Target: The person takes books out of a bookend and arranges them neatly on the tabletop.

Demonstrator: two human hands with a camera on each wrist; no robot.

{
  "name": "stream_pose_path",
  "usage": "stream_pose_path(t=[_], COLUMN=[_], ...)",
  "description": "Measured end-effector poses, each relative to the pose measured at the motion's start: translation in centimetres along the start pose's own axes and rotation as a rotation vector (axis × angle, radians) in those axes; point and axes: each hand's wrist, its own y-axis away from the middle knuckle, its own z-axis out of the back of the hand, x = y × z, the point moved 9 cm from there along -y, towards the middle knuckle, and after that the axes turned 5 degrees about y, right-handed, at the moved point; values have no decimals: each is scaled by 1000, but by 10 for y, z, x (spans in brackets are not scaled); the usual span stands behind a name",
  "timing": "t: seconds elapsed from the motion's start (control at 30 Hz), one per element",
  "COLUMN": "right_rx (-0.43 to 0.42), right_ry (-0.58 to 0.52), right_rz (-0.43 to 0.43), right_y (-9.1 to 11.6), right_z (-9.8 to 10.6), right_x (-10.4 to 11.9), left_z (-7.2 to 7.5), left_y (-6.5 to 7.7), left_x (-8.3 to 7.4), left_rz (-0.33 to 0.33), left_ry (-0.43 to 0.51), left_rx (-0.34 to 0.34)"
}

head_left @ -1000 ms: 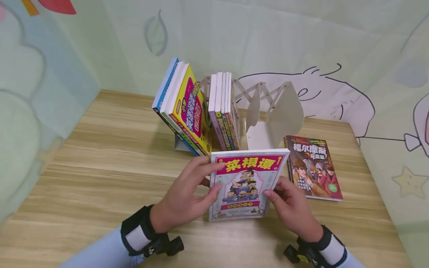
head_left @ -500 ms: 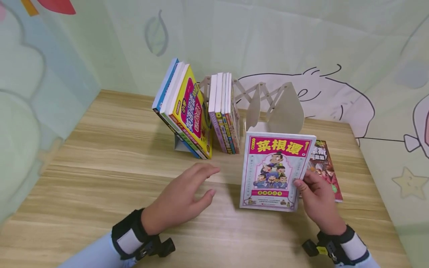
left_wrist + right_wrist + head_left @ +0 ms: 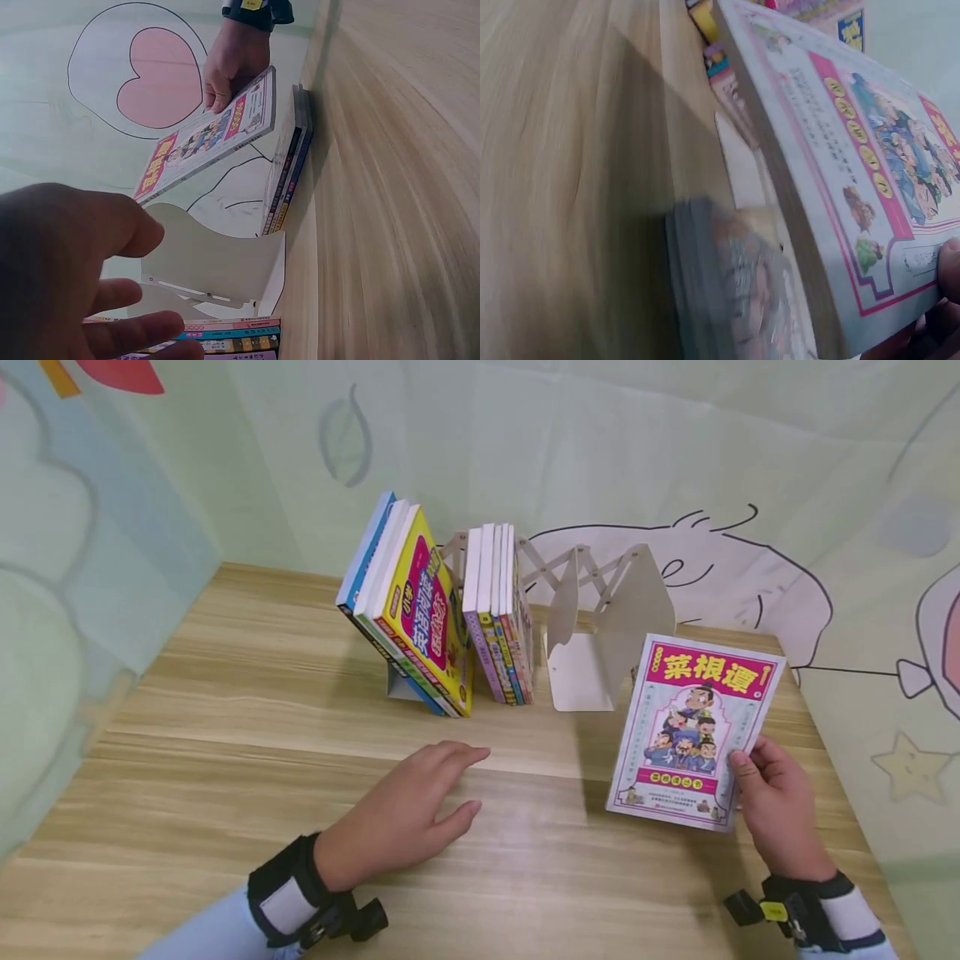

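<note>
A thin paperback book (image 3: 690,731) with a pink and pale-blue cover hangs raised at the right, above the table. My right hand (image 3: 782,814) grips its right edge, thumb on the front cover and fingers behind. My left hand (image 3: 401,814) holds nothing; its fingers are relaxed above the table, in front of the bookshelf. In the left wrist view, a small stack of books (image 3: 289,161) lies on the table below the held book. The head view hides that stack behind the held book.
An expandable beige bookshelf (image 3: 637,597) stands at the back wall. A yellow book (image 3: 427,610) and others lean in its left section; several slim books (image 3: 498,618) stand in the middle. Its right section shows a bare white base (image 3: 581,672). Wooden table (image 3: 225,760) spreads around.
My left hand has let go of the pink and pale-blue book and drawn slightly left. My right hand has carried the book rightward, over the book lying on the table.
</note>
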Motion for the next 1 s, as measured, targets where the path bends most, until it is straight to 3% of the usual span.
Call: stream_pose_path(t=[0.47,0.7,1.0], right_rx=[11,74,139], right_ry=[40,110,195], right_rz=[-117,-229,-252], right_y=[-22,-31,-42], right_z=[18,13,4], right_x=[-44,-65,-75], left_z=[-7,-9,-10], left_y=[1,5,7], left_x=[1,1,0], left_rz=[-8,-1,13], left_ry=[6,1,6], left_rx=[26,30,44])
